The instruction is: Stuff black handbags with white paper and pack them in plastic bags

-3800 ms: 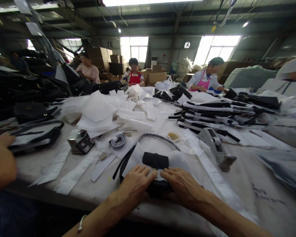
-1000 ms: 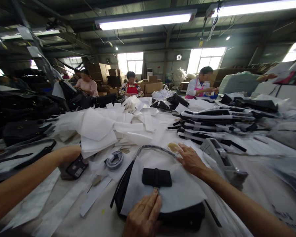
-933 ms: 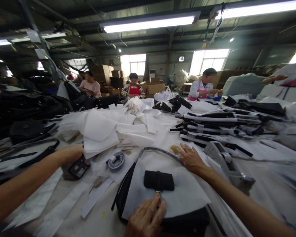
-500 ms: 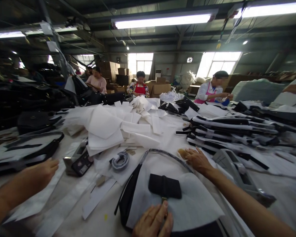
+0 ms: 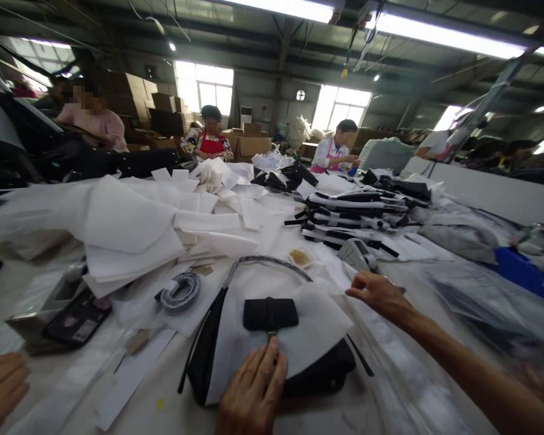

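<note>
A black handbag [image 5: 327,370] lies at the table's near edge, its front covered by a white fabric sheet [image 5: 308,329]. A black flap [image 5: 271,313] with a small metal clasp sits on the sheet, and the bag's curved handle [image 5: 263,261] arches behind it. My left hand [image 5: 254,396] lies flat on the sheet, fingers stretched out, fingertips at the clasp. My right hand [image 5: 377,293] hovers to the right of the bag above clear plastic, its fingertips drawn together in a pinch. Whatever they hold is too small to make out.
Beyond the bag are a small yellowish dish [image 5: 300,258], a grey tape dispenser [image 5: 357,254], a tape roll [image 5: 179,292] and a phone on a box [image 5: 75,315]. White sheets [image 5: 131,226] are heaped left, wrapped bags [image 5: 353,208] stacked right. Another person's hand [image 5: 0,382] is bottom left; co-workers sit far off.
My right hand has drawn back from the yellowish dish toward the right of the bag. The view has swung right. The other person's arm has withdrawn to the bottom left corner.
</note>
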### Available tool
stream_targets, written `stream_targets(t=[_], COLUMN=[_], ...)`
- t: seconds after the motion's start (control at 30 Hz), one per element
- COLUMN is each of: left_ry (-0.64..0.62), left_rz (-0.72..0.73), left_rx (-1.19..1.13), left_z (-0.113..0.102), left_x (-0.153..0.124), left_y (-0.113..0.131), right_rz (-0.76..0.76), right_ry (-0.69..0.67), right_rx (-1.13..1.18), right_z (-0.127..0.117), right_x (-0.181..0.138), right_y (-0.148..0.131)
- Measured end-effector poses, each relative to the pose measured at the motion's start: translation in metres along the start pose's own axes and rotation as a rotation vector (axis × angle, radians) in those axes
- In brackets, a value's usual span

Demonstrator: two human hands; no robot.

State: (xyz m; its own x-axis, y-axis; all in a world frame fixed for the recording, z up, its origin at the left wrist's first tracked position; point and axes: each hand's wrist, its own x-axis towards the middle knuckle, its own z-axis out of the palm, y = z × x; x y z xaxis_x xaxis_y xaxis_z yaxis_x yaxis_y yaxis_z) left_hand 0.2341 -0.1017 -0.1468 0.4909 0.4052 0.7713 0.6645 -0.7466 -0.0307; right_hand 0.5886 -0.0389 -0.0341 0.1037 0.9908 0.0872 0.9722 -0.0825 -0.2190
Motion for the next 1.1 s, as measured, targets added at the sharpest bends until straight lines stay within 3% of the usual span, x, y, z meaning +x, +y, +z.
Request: stream_targets(t=[0.13, 0.3, 0.43, 0.57, 0.67, 0.73, 0.83, 0.97, 1.1], left_ry=[0.022, 0.046, 0.044, 0.113, 0.123, 0.161, 0.300, 0.474, 0.367], left_rz=[0.012, 0.010, -0.006, -0.019, -0.011, -0.030, -0.067, -0.137, -0.085], left_rx=[0.026, 0.055, 0.087, 0.110, 0.141, 0.135, 0.093, 0.070, 0.140], left_z=[-0.003, -0.004, -0.003, 0.007, 0.016, 0.019, 0.020, 0.025, 0.044], left_x=[0.002, 0.006, 0.006, 0.000, -0.002, 0.001, 0.011, 0.015, 0.001], left_y=[0.000, 0.005, 0.007, 0.008, 0.009, 0.010, 0.012, 0.014, 0.013], right_rz=[0.061, -0.036, -0.180, -0.568, -0.903, -1.001, -0.997, -0.951, -0.839], right_ry=[-0.048, -0.024, 0.175, 0.367, 0.215, 0.073, -0.100, -0.306, -0.383], right_rx=[0.063, 0.210, 0.257, 0.294, 0.280, 0.259, 0.221, 0.171, 0.203], right_z=[0.025, 0.032, 0.010, -0.008, -0.011, -0.010, -0.003, 0.011, 0.014], right_x=[-0.024, -0.018, -0.012, -0.033, -0.054, -0.061, -0.061, -0.057, -0.041], right_y=[0.019, 0.022, -0.019, -0.091, -0.141, -0.167, -0.192, -0.201, -0.202])
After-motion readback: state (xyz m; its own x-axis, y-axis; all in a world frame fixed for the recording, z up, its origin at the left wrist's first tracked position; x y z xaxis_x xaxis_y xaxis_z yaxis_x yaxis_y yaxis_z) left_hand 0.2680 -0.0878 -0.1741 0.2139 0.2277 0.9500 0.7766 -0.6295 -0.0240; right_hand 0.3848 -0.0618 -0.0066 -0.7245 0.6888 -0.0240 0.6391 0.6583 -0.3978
